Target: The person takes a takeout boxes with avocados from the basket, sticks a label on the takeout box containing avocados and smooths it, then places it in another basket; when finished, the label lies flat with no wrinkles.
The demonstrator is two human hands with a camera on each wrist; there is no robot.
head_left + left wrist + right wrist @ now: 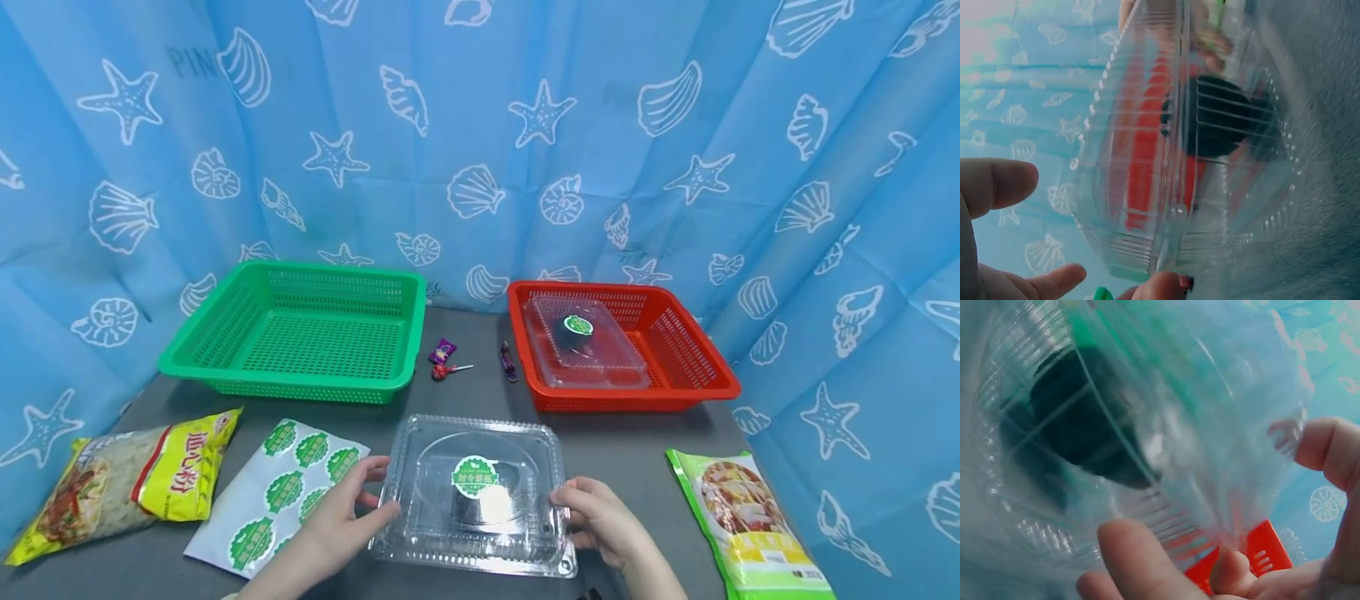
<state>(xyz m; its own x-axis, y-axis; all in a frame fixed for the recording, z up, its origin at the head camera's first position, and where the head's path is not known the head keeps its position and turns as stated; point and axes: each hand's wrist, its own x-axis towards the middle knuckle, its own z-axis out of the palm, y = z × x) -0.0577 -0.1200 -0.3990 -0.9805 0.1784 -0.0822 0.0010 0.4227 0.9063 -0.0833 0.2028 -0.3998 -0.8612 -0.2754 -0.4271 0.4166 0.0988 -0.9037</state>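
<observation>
— Standing here, what's biggest on the dark grey table [637,442]?

— The green plastic mesh basket [300,333], back and left of the clear plastic clamshell box [472,492]. The red plastic mesh basket [622,346] sits back and right of that box, with a second clear box inside it.

— And the clamshell itself?

— Flat on the table at the near edge, its long axis running left to right, a dark round thing inside under a green round sticker [475,476].

— The hands?

— The left hand [337,521] grips the box's left edge, the right hand [600,521] its right edge, fingers curled round the rim. Both look equally near; the box lies squarely between them.
</observation>
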